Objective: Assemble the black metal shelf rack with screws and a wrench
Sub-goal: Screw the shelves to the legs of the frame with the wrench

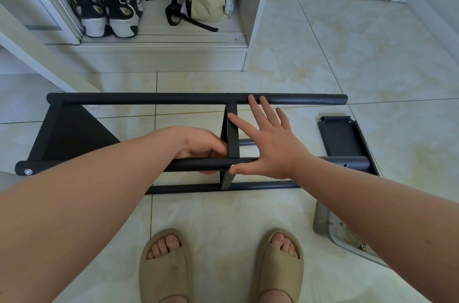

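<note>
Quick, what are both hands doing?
Left hand: closed, gripping the near black tube.
Right hand: open, fingers spread.

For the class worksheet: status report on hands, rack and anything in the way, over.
Left hand grips near tube. Right hand open, spread over middle panel. Loose panel on floor, right. Wrench not in view.

Head-worn wide-angle view, facing steeply down, close above rack (198, 98) on floor (347, 54)

Soft, even daylight; sharp centre, wide-angle bending edges, perhaps slight glare.
</note>
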{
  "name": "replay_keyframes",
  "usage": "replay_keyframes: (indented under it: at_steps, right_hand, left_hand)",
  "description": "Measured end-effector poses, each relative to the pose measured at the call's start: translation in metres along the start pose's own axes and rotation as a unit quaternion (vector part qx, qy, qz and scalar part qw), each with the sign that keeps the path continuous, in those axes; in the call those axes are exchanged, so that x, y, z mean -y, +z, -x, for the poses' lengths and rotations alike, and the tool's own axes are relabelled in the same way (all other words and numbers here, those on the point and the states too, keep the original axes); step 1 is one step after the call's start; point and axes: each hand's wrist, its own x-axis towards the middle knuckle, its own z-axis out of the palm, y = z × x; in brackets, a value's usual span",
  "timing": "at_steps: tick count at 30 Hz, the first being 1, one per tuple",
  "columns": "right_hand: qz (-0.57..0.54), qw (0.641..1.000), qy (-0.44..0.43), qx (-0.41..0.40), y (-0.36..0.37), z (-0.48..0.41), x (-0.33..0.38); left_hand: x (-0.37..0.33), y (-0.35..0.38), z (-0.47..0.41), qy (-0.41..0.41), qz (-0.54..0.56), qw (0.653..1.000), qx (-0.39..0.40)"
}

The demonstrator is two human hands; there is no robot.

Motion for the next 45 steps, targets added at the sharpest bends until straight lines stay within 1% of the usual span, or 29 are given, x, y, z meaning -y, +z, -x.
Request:
replay_keyframes:
  at_steps: [9,10,12,13,14,15,16,17,18,20,22,23,25,27,29,34,41,45]
  right_hand:
    - [0.005,1.000,0.001,0.006,0.000,0.000,-0.001]
    - [0.005,1.000,0.001,0.009,-0.001,0.000,-0.001]
    - [0.006,1.000,0.001,0.015,-0.002,-0.001,0.000]
    - [0.008,1.000,0.002,0.019,-0.003,0.000,0.000]
    - [0.013,1.000,0.004,0.022,-0.005,0.001,0.002]
    - [0.023,0.999,0.009,0.025,-0.006,0.003,0.003]
    - [0.038,0.999,0.013,0.026,-0.008,0.006,0.005]
    - [0.048,0.998,0.018,0.027,-0.009,0.009,0.008]
    - [0.048,0.998,0.024,0.029,-0.010,0.013,0.012]
    - [0.007,0.998,0.048,0.049,-0.012,0.021,0.019]
    - [-0.048,0.992,0.079,0.081,-0.016,0.028,0.023]
    - [-0.049,0.990,0.088,0.101,-0.017,0.032,0.024]
    - [-0.007,0.987,0.085,0.136,-0.020,0.036,0.027]
    - [0.014,0.986,0.087,0.144,-0.024,0.037,0.030]
    - [0.018,0.985,0.098,0.143,-0.030,0.037,0.032]
    - [0.037,0.986,0.104,0.129,-0.043,0.036,0.034]
    - [0.073,0.993,0.091,0.037,-0.058,0.036,0.035]
    - [0.094,0.991,0.091,-0.032,-0.061,0.033,0.031]
  left_hand:
    - [-0.001,0.002,0.003,0.044,-0.006,0.999,0.008]
    - [-0.002,0.003,0.004,0.056,-0.008,0.998,-0.010]
    - [-0.003,0.007,0.006,0.087,-0.027,0.991,-0.096]
    - [-0.003,0.010,0.009,0.102,-0.054,0.981,-0.153]
    - [-0.003,0.013,0.014,0.116,-0.111,0.965,-0.207]
    - [-0.002,0.015,0.021,0.129,-0.188,0.942,-0.245]
    - [0.001,0.017,0.029,0.136,-0.262,0.919,-0.262]
    - [0.005,0.019,0.037,0.131,-0.309,0.904,-0.264]
    - [0.009,0.021,0.046,0.115,-0.327,0.903,-0.255]
    - [0.017,0.021,0.063,0.081,-0.342,0.905,-0.239]
    - [0.019,0.021,0.076,0.056,-0.371,0.898,-0.231]
    - [0.018,0.021,0.081,0.048,-0.390,0.890,-0.230]
    - [0.018,0.025,0.089,0.036,-0.447,0.865,-0.225]
    - [0.019,0.033,0.091,0.025,-0.498,0.834,-0.235]
    - [0.019,0.041,0.093,0.020,-0.520,0.814,-0.260]
    - [0.018,0.052,0.100,0.017,-0.534,0.782,-0.320]
    - [0.009,0.056,0.113,0.061,-0.557,0.711,-0.425]
    - [0.001,0.056,0.117,0.077,-0.559,0.690,-0.453]
